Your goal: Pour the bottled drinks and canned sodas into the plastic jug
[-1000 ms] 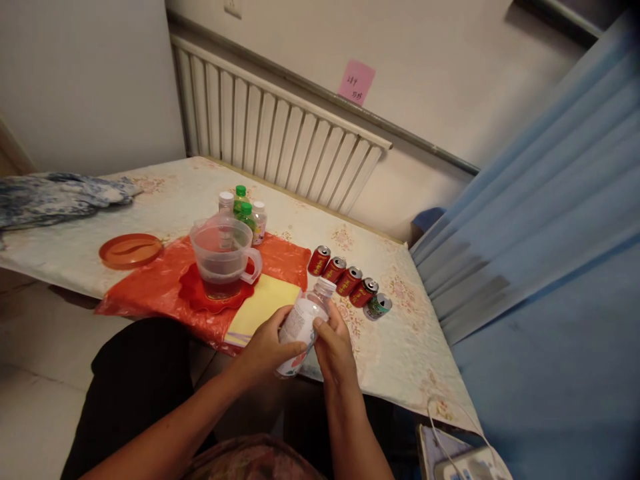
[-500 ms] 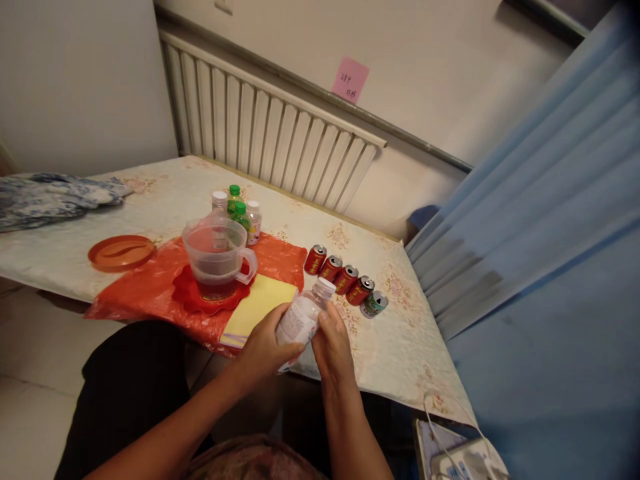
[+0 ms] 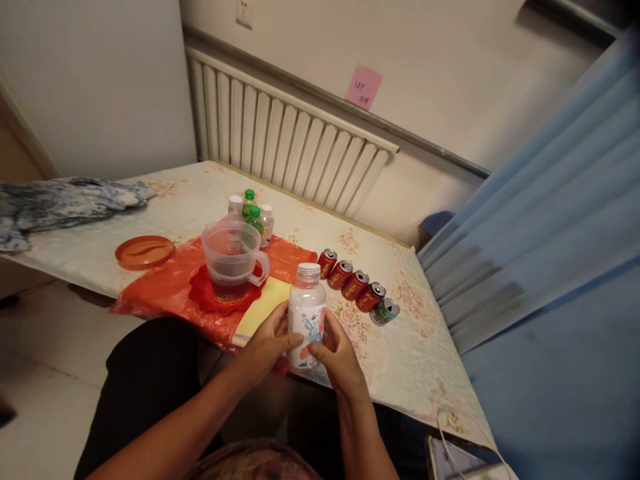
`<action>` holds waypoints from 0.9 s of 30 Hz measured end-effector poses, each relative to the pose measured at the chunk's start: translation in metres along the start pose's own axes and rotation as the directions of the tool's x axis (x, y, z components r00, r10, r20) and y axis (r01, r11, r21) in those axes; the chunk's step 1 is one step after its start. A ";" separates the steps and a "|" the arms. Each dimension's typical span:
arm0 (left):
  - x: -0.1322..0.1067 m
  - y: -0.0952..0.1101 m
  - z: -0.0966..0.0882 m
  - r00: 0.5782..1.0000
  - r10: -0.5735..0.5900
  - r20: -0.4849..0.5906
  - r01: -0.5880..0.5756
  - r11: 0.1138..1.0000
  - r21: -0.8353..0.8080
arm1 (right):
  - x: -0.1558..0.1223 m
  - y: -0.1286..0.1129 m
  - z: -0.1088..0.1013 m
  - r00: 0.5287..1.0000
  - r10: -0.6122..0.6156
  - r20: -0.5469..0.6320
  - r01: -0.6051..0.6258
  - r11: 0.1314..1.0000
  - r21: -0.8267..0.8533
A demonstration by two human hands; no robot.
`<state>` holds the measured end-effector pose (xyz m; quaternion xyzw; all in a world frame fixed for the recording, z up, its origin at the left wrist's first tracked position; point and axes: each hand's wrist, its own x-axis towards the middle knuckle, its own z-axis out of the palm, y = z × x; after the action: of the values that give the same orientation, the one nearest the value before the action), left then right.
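Between my hands, over the near table edge, stands a clear plastic bottle (image 3: 307, 313) with a white cap and a flowered label. My left hand (image 3: 269, 341) grips its left side, thumb across the label. From the right, my right hand (image 3: 341, 353) closes on it, thumb near the label's lower part. A clear measuring jug (image 3: 231, 257) with liquid in it sits on a red scalloped dish (image 3: 200, 291). Just left of the bottle lies yellow paper (image 3: 267, 303). Several red cans (image 3: 355, 285) and one green can (image 3: 385, 312) form a row beyond my right hand.
Behind the jug stand several bottles (image 3: 255, 218) with green or white caps. Red plastic sheeting (image 3: 145, 288) lies under the dish. An orange lid (image 3: 145, 252) and bundled patterned cloth (image 3: 70, 203) are to the left. A blue curtain (image 3: 550, 267) hangs at the right.
The bottle has gone from tilted to nearly upright and turned, so its flowered label now faces me. Both hands have shifted their hold around it. The camera view has moved slightly.
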<state>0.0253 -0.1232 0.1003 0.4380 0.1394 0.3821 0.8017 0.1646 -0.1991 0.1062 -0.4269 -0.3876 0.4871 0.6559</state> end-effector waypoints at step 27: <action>0.012 0.026 -0.003 0.918 0.120 -0.377 -0.167 0.981 -0.095 | -0.003 0.004 0.000 0.981 -0.104 -0.165 0.079 0.985 -0.153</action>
<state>0.0187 -0.1045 0.1206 0.3162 0.2311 0.5234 0.7567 0.1628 -0.2010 0.1021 -0.4961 -0.3832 0.3879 0.6757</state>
